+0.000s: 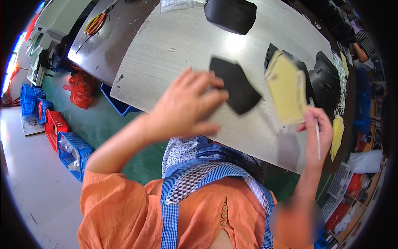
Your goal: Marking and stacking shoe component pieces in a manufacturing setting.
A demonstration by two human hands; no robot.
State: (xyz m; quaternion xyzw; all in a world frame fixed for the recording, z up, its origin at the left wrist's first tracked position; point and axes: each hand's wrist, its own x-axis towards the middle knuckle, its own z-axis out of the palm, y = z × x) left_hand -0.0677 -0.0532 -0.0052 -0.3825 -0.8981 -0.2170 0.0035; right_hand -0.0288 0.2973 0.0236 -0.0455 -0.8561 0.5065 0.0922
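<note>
My left hand (184, 103), a little smeared by motion, is over the table with thumb and fingers apart. Its fingertips reach the near edge of a black curved flat piece (236, 87); whether they touch it I cannot tell. My right hand (318, 130) is closed, pinching the lower corner of a pale yellow panel (286, 89) with notched marks along one side. The panel is tilted up above the table. A thin white stick (318, 141), like a pen or slim tool, is also in the right hand, pointing down along the palm.
The pale tabletop (166, 54) carries another black piece (231, 15) at the far side and a stack of black pieces (327, 79) at right. Yellow pieces (338, 135) hang near white strings (343, 89). Orange-handled scissors (95, 24) lie left; baskets (74, 153) stand on the floor.
</note>
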